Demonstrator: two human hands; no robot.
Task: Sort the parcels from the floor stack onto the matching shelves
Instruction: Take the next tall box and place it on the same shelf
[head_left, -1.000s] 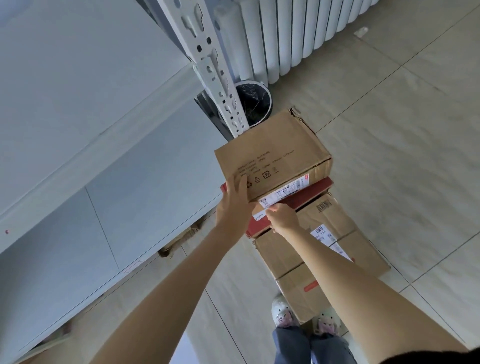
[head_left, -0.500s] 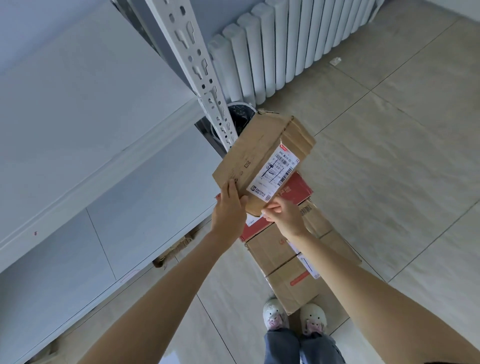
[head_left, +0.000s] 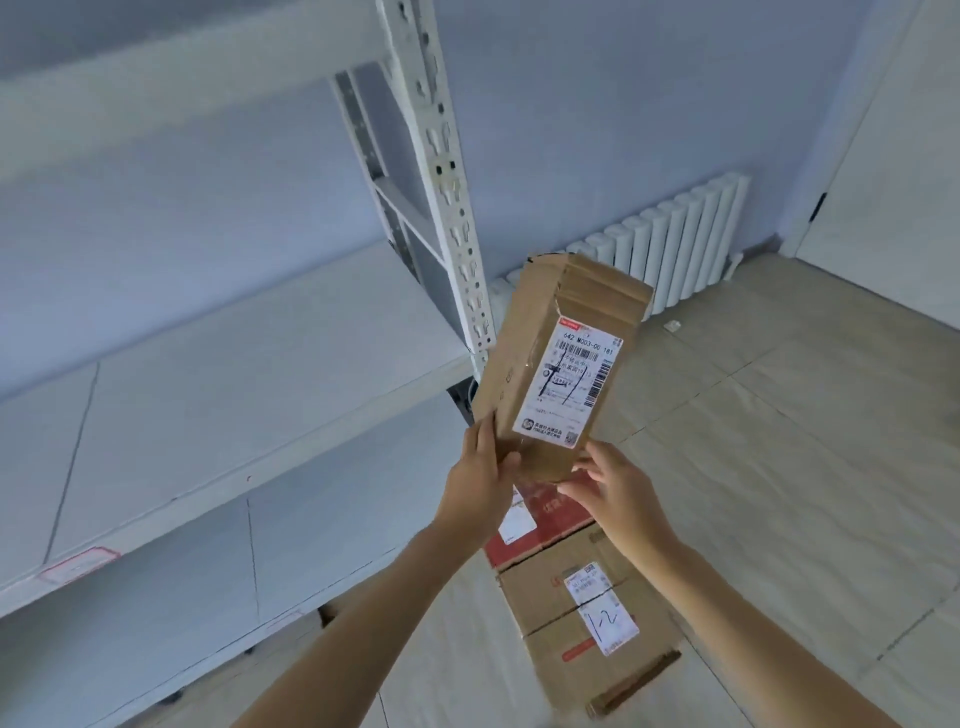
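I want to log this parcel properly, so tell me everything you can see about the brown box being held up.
The brown box is plain corrugated cardboard, long and narrow, its far end scuffed and ridged. It is tilted with that end raised, clear of the floor stack and beside the shelf upright. A white shipping label with barcodes, print reading 642 M003-00 and handwritten pen strokes faces the camera. The left hand grips its near left corner; the right hand holds the near right corner with its fingertips.

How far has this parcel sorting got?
Barely begun: the shelves in view show no parcels. In hand: both the left hand and right hand hold one brown parcel, label facing up. Left: the red parcel and brown boxes stacked on the floor.
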